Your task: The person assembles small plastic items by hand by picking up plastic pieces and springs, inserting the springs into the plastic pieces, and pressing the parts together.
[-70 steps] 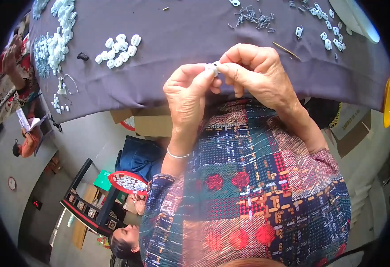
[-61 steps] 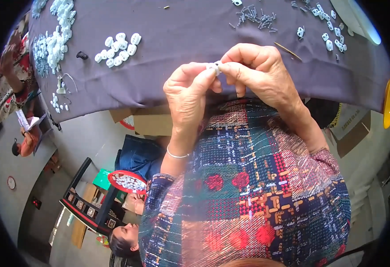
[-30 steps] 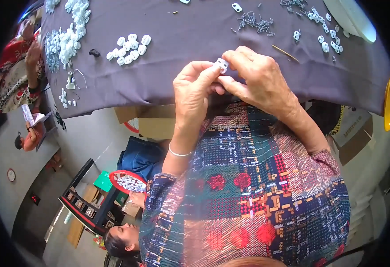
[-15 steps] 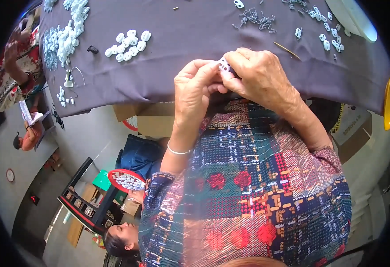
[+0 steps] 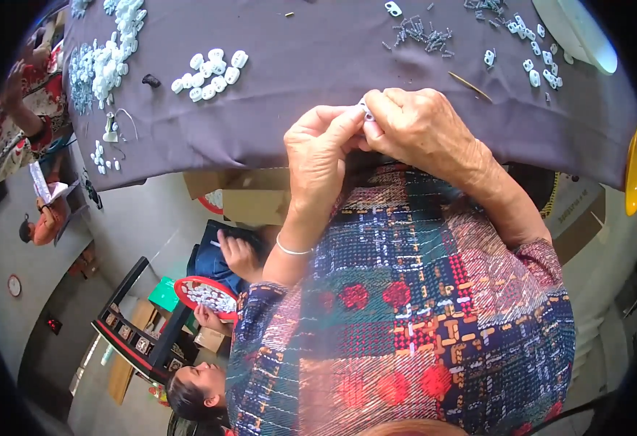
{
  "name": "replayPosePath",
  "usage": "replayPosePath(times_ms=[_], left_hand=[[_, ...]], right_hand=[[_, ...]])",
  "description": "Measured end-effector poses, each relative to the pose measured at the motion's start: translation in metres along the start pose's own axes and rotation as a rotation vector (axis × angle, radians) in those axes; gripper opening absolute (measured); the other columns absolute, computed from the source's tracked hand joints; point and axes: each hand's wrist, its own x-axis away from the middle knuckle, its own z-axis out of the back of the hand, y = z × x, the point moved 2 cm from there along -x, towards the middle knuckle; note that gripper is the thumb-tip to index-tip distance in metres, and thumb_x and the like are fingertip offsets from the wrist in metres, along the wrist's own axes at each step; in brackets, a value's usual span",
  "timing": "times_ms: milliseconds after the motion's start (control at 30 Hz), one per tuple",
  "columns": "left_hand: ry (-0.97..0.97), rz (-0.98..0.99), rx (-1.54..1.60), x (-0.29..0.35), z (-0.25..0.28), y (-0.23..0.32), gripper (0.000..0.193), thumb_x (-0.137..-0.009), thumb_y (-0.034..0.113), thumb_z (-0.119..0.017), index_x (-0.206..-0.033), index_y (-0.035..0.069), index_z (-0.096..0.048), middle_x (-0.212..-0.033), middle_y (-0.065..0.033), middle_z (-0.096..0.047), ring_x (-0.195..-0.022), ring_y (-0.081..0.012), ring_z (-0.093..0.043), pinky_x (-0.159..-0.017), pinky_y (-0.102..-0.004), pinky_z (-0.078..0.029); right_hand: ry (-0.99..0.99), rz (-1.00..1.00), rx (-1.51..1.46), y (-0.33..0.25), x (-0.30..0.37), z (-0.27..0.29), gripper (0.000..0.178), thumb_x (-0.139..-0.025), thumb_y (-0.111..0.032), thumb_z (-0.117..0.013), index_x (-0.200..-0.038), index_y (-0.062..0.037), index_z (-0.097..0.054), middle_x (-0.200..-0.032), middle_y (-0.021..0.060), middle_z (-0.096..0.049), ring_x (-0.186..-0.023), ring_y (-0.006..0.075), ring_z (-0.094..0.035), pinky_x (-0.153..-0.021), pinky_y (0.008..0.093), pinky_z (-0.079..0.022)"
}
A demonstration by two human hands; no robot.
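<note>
White and small, one piece is pinched by left fingers and right fingers near one stick.

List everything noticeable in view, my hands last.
Cloth: one, purplish, top
Heap: many, white, upper left
Oval pieces: about twelve, white, upper left
Springs: many, grey, upper right
Holed pieces: several, white, upper right
Stick: one, tan, upper right
Dish: one, yellow, right edge
Basket: one, red, lower left
Other people: at least three, varied clothing, left
Held piece: one, white, centre
Left hand: one, bare, on held piece
Right hand: one, bare, on held piece
</note>
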Motion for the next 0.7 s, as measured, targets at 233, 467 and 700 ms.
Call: replayPosePath(times_ms=[233,467,700], left_hand=[[-0.015,-0.015,-0.015,0.0,0.002,0.001,0.009,-0.081,0.004,-0.062,-0.084,-0.004,-0.06,-0.076,-0.01,-0.063,-0.065,-0.0129,-0.059,-0.06,-0.0224,-0.049],[0.002,-0.081,-0.022,0.0,0.005,-0.004,0.009,-0.081,0.005,-0.063,-0.083,-0.003,-0.061,-0.075,-0.0082,-0.063,-0.064,-0.0113,-0.059,-0.06,-0.0218,-0.05],[-0.021,-0.136,-0.029,0.001,0.004,0.001,0.007,-0.082,0.004,-0.06,-0.085,-0.002,-0.059,-0.076,-0.0078,-0.063,-0.064,-0.0115,-0.059,-0.06,-0.0221,-0.051]], right_hand=[[0.002,0.053,-0.016,0.001,-0.002,0.001,0.014,-0.073,-0.011,-0.058,-0.074,-0.0034,-0.047,-0.062,0.0085,-0.052,-0.056,0.0242,-0.056,-0.049,0.0344,-0.046],[-0.024,0.083,-0.005,-0.003,-0.001,-0.003,0.015,-0.072,-0.01,-0.059,-0.074,-0.0026,-0.046,-0.061,0.008,-0.049,-0.056,0.023,-0.055,-0.048,0.0329,-0.046],[0.076,-0.011,-0.166,-0.009,0.0,-0.001,0.025,-0.073,-0.012,-0.064,-0.09,0.0006,-0.052,-0.069,0.0098,-0.052,-0.061,0.0243,-0.056,-0.053,0.0335,-0.046]])
